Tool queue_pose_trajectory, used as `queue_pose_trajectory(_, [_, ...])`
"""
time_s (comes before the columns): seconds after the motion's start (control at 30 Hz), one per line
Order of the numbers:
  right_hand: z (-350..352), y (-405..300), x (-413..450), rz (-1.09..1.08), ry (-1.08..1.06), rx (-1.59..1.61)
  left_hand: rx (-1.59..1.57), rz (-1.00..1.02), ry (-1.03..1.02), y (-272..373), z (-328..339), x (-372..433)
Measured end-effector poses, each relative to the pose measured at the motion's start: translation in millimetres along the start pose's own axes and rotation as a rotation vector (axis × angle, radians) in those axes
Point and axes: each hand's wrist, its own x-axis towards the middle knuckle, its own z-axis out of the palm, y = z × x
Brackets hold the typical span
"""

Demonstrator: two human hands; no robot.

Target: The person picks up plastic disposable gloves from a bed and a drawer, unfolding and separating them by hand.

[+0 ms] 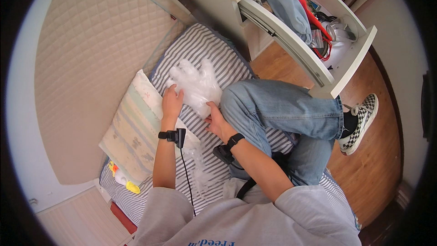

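A puffed-up, translucent white plastic glove (199, 87) lies on a striped bed cover (205, 37), its finger-like lobes pointing away from me. My left hand (172, 103) is at the glove's left edge, fingertips against the plastic; whether they pinch it is unclear. At its lower end, my right hand (217, 122) has the thumb on top and the other fingers below, gripping the plastic. Crumpled clear plastic film (201, 174) lies nearer my body, between my forearms. Both wrists wear black straps with small devices, and a cable runs from the left one.
A pillow with pastel stripes (131, 133) rests left of my forearm, a toy with yellow parts (124, 179) beside it. To the right, a white drawer (344, 78) stands pulled out, holding cloth, a red item and plastic. My bent leg (283, 109) lies below it.
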Motion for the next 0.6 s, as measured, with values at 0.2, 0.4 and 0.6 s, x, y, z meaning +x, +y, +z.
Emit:
queue_pose_trajectory(0.2, [-7, 5, 5, -0.032, -0.092, -0.12, -0.136, 0.01, 0.004, 2, 30, 18])
queue_pose_trajectory(0.4, [-11, 6, 10, -0.032, -0.119, -0.171, -0.141, 0.067, 0.169, -2, 38, 38])
queue_pose_trajectory(0.6, [-8, 7, 3, -0.051, -0.076, -0.176, -0.146, -0.016, 0.137, -20, 39, 48])
